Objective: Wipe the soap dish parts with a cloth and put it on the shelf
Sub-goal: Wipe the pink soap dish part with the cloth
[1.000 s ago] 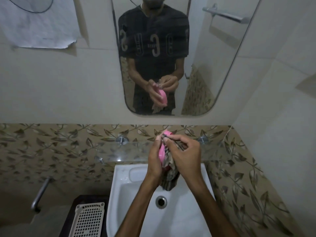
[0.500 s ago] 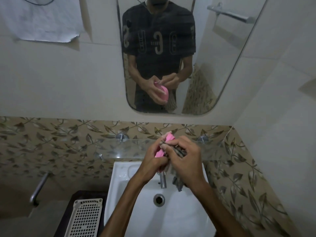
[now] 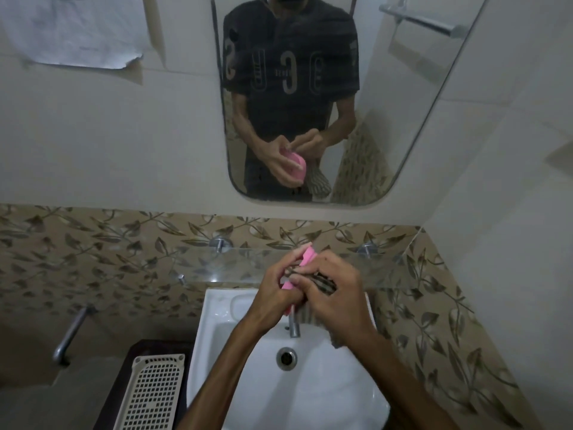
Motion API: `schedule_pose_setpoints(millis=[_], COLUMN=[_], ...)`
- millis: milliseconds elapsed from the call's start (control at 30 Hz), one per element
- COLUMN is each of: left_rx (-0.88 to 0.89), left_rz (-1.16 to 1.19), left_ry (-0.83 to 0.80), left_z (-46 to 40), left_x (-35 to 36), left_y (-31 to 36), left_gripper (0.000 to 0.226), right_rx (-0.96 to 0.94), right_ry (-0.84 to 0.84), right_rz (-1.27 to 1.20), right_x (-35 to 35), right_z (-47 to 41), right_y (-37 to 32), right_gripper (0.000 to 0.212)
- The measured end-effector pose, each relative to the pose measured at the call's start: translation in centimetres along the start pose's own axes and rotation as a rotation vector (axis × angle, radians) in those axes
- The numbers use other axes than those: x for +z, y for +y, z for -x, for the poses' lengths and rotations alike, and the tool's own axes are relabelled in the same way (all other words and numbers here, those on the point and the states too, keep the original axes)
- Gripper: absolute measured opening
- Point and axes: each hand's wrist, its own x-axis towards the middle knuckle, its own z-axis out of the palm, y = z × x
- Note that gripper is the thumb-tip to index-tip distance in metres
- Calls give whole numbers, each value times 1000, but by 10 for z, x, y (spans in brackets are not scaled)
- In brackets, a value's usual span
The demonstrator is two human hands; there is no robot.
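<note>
Head view: left hand [image 3: 273, 293] grips pink dish [image 3: 305, 259], right hand [image 3: 335, 301] cloth [image 3: 324, 282].

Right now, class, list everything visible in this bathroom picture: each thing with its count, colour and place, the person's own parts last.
Pink plastic soap dish part: one, pink, held above the basin between both hands.
Striped wiping cloth: one, dark and pale stripes, pressed on the dish part under the right hand.
Clear glass shelf: one, transparent, on the leaf-patterned tiles above the basin.
White ceramic basin: one, white, bottom centre.
Metal tap: one, silver, at the basin's back.
Perforated plastic tray: one, cream, left of the basin.
Wall mirror: one, above the shelf.
Paper sheet: one, white, upper left wall.
Left hand: one, gripping the dish part.
Right hand: one, gripping the cloth.
</note>
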Motion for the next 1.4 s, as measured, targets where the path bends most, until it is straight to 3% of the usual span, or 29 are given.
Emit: schedule_pose_setpoints(millis=[100, 267, 367, 533, 600, 667, 800, 933, 1033, 1133, 1233, 1333, 1400], left_rx=[-5, 37, 0, 33, 12, 24, 14, -18, 8, -32, -89, -75, -47], left_rz=[-39, -55, -72, -46, -67, -63, -79, -92, -59, -31, -55, -156, -174], left_ry=[-2, 2, 29, 26, 23, 29, -8, -42, -47, -51, -74, -167, -180], left_z=[-2, -1, 0, 5, 4, 6, 8, 9, 12, 13, 9, 3, 1], left_x=[5, -4, 2, -4, -2, -1, -8, -4, -9, -13, -16, -20, -22], left_y=[1, 0, 0, -5, -6, -8, -13, -9, -11, -10, -5, 6, 10], left_gripper=[76, 83, 78, 81, 83, 84, 75, 86, 95, 99, 87, 52, 45], right_rx=[195, 62, 261, 98, 242, 267, 160, 412, 438, 438, 370, 216, 123], right_ry=[137, 1, 137, -14, 113, 182, 2, -20, -144, -152, -174, -256, -219], right_rz=[21, -23, -37, -55, -94, -76, -120, -424, -538, -578, -530, -345, -270], right_x=[-12, 3, -6, 7, 0, -7, -2, -6, -5, -7, 0, 14, 14], right_z=[-21, 1, -19, 4, -12, -26, -16, -31, -30, -25, -16, -3, -2], right_y=[11, -4, 7, -1, 12, 20, 22, 37, 40, 38, 30, 17, 11], right_gripper=[10, 13, 10, 13, 10, 7, 9, 4, 5, 13, 3, 9, 9])
